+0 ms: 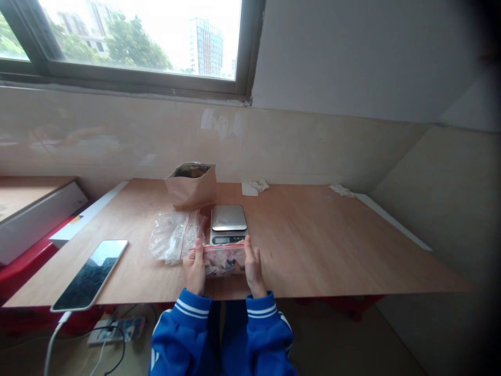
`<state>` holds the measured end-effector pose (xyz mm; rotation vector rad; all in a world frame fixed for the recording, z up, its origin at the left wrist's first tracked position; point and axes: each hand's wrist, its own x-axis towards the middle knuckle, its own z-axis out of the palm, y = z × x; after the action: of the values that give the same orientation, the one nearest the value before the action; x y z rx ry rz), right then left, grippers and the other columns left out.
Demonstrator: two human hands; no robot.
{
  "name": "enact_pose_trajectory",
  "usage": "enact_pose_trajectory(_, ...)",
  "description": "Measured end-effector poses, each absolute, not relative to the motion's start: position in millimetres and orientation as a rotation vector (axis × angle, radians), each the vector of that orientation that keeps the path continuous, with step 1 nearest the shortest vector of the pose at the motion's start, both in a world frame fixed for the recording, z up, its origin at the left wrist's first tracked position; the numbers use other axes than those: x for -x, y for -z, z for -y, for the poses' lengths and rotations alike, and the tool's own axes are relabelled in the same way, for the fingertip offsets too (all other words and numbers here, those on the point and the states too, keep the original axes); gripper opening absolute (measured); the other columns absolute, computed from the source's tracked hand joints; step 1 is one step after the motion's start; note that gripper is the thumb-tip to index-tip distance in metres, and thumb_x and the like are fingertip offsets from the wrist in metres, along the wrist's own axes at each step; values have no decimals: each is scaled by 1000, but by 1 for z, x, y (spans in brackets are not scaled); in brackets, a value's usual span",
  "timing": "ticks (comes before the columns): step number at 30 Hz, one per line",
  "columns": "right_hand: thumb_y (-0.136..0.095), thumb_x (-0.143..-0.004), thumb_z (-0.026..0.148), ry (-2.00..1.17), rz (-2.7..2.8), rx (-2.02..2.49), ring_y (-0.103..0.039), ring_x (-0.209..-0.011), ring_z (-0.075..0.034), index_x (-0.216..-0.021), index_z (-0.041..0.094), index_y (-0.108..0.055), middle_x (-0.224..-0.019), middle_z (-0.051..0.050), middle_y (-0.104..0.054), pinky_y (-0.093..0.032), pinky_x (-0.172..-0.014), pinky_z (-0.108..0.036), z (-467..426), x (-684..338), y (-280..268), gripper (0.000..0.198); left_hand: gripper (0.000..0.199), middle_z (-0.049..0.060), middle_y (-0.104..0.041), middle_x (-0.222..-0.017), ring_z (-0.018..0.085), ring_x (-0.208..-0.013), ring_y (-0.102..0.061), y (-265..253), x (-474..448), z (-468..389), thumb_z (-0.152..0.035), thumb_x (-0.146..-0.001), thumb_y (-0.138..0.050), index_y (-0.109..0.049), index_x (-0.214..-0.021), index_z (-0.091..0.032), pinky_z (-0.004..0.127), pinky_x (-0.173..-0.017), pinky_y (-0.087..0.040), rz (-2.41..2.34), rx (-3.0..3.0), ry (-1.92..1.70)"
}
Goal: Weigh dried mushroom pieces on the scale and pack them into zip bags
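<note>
Between my two hands I hold a clear zip bag (pixel 225 261) with a red seal line along its top and mixed dark and pinkish pieces inside. My left hand (pixel 194 269) grips its left end, thumb on the near face. At the right end, my right hand (pixel 253 265) is closed on the same bag. Just beyond it sits a kitchen scale (pixel 229 219) with a metal plate and a small display, partly covered by the bag's top edge. To the left lie several clear plastic bags (pixel 172 237), apparently without contents.
An open brown paper pouch (pixel 191 188) stands behind the scale. A phone (pixel 91 275) with a white cable (pixel 55 337) lies at the table's left front edge. Crumpled white paper (pixel 256 187) rests by the wall. Below the table is a power strip (pixel 117 330).
</note>
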<state>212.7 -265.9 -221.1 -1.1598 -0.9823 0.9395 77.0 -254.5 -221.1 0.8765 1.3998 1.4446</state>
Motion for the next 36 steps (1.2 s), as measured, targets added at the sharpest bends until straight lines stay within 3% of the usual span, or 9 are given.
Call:
enact_pose_trajectory(5,-31,-86,68,-1017,990,1115,-62,-61,-21,-68,16,-67,-63,-8,-67,-47,-58,-29,264,-214,218,65,61,7,-60,-52,17,-48,-58,224,-76,253,-73,-73,-44,-55,-52,-16,29,-49,-49,-1392,-777,-1409)
enact_pose_trajectory(8,-29,-87,67,-993,1038,1150,-62,-60,-20,-67,16,-67,-61,-8,-66,-46,-59,-28,265,-218,214,67,66,13,-68,-72,23,-68,-66,222,-75,254,-72,-78,-34,-66,-73,-14,33,-63,-54,-1498,-737,-1371)
enact_pose_trajectory(12,-38,-84,67,-828,1050,1288,-55,-49,-15,-55,17,-60,-50,-3,-59,-40,-51,-25,268,-238,210,62,67,17,-69,-99,26,-95,-64,215,-75,257,-68,-82,-32,-68,-95,-13,36,-79,-52,-1493,-881,-1321)
enact_pose_trajectory(16,-36,-82,70,-716,873,1388,-53,-46,-14,-58,14,-63,-49,-5,-60,-41,-49,-25,268,-282,209,67,79,14,-72,-93,23,-83,-64,210,-67,256,-63,-87,-10,-73,-95,-16,37,-74,-50,-1152,-1193,-1238)
enact_pose_trajectory(21,-37,-75,77,-466,738,1545,-43,-37,-12,-92,8,-68,-50,-4,-59,-33,-41,-24,259,-360,206,78,73,11,-72,-86,19,-72,-61,205,-42,251,-60,-88,-15,-73,-86,-16,31,-67,-47,-1205,-1214,-1341)
enact_pose_trajectory(23,-35,-76,78,-307,756,1698,-51,-46,-17,-97,6,-66,-60,-10,-63,-39,-46,-28,255,-386,204,81,69,10,-70,-92,18,-74,-60,201,-31,247,-59,-89,-17,-71,-90,-15,30,-67,-46,-1284,-1210,-1411)
enact_pose_trajectory(27,-31,-84,68,33,789,2083,-61,-90,-32,-118,5,-55,-103,-26,-62,-47,-72,-43,256,-399,214,76,50,11,-64,-111,20,-89,-59,197,-16,222,-53,-86,-36,-61,-109,-15,33,-77,-47,-1446,-1293,-1520)
enact_pose_trajectory(31,-35,-86,59,100,1018,2238,-41,-123,-40,-134,15,-41,-140,-25,-36,-38,-90,-55,271,-366,247,66,57,16,-52,-126,28,-112,-52,197,-5,175,-40,-75,-57,-46,-124,-13,42,-93,-43,-1668,-1413,-1573)
enact_pose_trajectory(36,-35,-86,53,-48,1326,2377,-19,-136,-43,-137,17,-39,-150,-19,-21,-25,-102,-58,275,-328,281,62,91,28,-34,-138,40,-132,-29,195,3,121,-41,-62,-71,-29,-133,-4,51,-104,-29,-1864,-1679,-1268)
